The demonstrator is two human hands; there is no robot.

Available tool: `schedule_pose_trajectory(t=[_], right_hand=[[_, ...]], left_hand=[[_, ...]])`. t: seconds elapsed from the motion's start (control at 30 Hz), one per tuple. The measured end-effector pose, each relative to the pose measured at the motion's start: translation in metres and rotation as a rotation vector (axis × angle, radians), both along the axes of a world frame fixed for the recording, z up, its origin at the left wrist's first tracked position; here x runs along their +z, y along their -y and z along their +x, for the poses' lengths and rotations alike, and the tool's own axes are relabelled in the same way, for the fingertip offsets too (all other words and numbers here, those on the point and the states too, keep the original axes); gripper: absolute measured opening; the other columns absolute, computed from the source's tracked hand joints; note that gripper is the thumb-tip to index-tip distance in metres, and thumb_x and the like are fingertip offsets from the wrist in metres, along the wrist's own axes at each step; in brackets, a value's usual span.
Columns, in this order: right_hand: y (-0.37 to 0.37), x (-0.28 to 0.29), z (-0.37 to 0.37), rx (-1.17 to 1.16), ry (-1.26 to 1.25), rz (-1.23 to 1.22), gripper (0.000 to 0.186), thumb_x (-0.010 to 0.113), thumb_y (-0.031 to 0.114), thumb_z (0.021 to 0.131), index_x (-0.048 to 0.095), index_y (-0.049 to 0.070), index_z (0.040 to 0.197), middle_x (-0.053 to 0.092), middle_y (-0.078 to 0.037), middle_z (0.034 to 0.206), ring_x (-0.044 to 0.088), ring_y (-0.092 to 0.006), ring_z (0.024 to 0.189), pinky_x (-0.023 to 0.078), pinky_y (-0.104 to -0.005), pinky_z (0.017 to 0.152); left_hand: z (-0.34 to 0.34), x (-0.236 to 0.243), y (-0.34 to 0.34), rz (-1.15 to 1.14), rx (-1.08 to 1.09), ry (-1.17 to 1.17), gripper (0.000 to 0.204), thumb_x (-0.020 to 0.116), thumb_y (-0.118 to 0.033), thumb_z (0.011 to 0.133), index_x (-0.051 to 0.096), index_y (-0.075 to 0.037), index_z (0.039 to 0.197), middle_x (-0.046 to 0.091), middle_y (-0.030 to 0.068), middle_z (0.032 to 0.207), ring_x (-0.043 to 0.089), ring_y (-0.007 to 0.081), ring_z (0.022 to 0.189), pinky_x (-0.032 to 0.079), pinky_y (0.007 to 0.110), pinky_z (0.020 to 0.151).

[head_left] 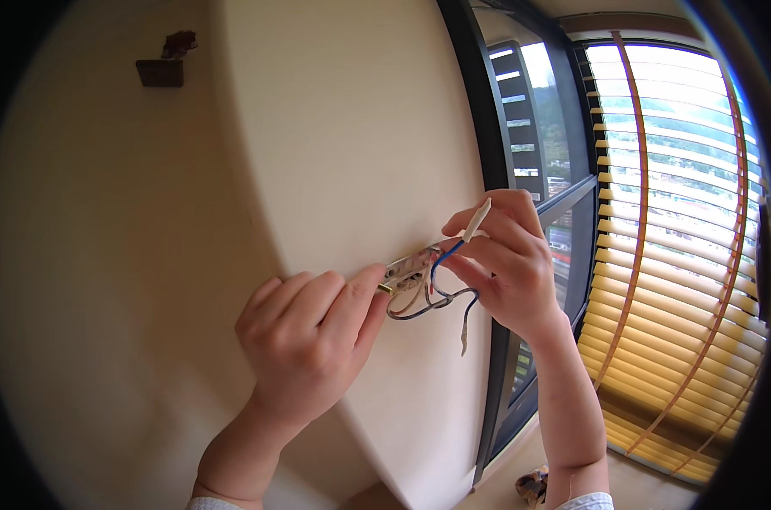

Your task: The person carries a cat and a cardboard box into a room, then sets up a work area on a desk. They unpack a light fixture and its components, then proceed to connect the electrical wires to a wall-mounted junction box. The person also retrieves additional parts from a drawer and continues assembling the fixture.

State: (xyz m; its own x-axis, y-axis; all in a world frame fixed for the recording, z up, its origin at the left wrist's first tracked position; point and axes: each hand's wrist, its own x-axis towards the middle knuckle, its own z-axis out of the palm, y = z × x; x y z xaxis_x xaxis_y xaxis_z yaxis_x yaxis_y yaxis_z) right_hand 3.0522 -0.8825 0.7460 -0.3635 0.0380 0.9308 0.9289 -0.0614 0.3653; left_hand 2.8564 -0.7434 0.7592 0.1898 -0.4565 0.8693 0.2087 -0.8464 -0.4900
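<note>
In the middle of the view, an electrical wall box [409, 270] is set into the cream wall, with several loose wires coming out of it. My left hand [309, 327] is closed in a pinch at the box's left end, where a small brass-coloured piece [385, 289] shows by the fingertips. My right hand [509, 263] is at the box's right end, thumb and fingers bent together; what they grip is hidden. A blue wire [447, 253] with a white-wrapped end [477, 221] rises in front of the right fingers. A dark looped wire [436, 303] with a pale tip hangs below.
To the right of the wall stands a dark-framed window [492, 153], then a window with slatted yellowish blinds [666, 255]. A small dark wall shelf [160, 73] bears a reddish-brown object at upper left. A patterned bundle [532, 486] lies low near the right forearm.
</note>
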Motion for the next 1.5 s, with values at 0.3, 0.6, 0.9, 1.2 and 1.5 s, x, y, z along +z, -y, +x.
schedule_pose_trajectory(t=[0.3,0.6,0.9,1.2,1.5], right_hand=[[0.038,-0.018,-0.029,0.059,-0.115,0.203,0.026,0.084,-0.001,0.069,0.078,0.004,0.093,0.069,-0.009,0.086,0.063,-0.0205,0.077,0.048,-0.031,0.061],[-0.024,-0.03,-0.098,0.073,-0.125,0.115,0.031,0.082,0.007,0.073,0.072,0.0,0.102,0.048,0.0,0.066,0.051,-0.0103,0.052,0.037,-0.0274,0.042],[-0.029,-0.034,-0.111,0.268,-0.331,0.032,0.022,0.08,-0.003,0.076,0.071,0.001,0.096,0.064,-0.004,0.077,0.059,-0.0143,0.056,0.043,-0.0281,0.046],[-0.028,-0.064,-0.117,0.999,-0.508,0.101,0.022,0.068,-0.018,0.082,0.056,-0.007,0.097,0.069,-0.024,0.1,0.071,-0.0224,0.083,0.063,-0.0309,0.068],[0.0,-0.074,-0.099,0.426,-0.578,0.176,0.029,0.077,-0.012,0.078,0.078,0.001,0.104,0.069,-0.011,0.087,0.065,-0.0149,0.067,0.051,-0.0235,0.056]], left_hand=[[0.004,0.0,-0.002,0.016,-0.01,0.014,0.024,0.087,-0.016,0.071,0.075,-0.014,0.091,0.053,-0.0015,0.061,0.052,0.0172,0.054,0.038,0.033,0.052],[0.0,0.0,-0.007,0.031,0.008,-0.012,0.017,0.076,-0.013,0.081,0.075,-0.013,0.097,0.055,-0.004,0.066,0.056,0.0115,0.059,0.037,0.03,0.053],[0.007,-0.002,-0.007,0.003,-0.065,0.023,0.012,0.078,-0.02,0.084,0.074,-0.013,0.093,0.052,-0.0018,0.061,0.054,0.0154,0.054,0.036,0.032,0.051],[0.007,-0.003,-0.005,0.008,-0.044,0.031,0.02,0.082,-0.015,0.074,0.075,-0.014,0.092,0.051,-0.002,0.061,0.052,0.0155,0.053,0.039,0.032,0.052],[0.009,-0.003,-0.004,0.013,-0.054,0.04,0.026,0.087,-0.014,0.068,0.075,-0.015,0.092,0.051,-0.0025,0.061,0.052,0.0152,0.054,0.039,0.032,0.052]])
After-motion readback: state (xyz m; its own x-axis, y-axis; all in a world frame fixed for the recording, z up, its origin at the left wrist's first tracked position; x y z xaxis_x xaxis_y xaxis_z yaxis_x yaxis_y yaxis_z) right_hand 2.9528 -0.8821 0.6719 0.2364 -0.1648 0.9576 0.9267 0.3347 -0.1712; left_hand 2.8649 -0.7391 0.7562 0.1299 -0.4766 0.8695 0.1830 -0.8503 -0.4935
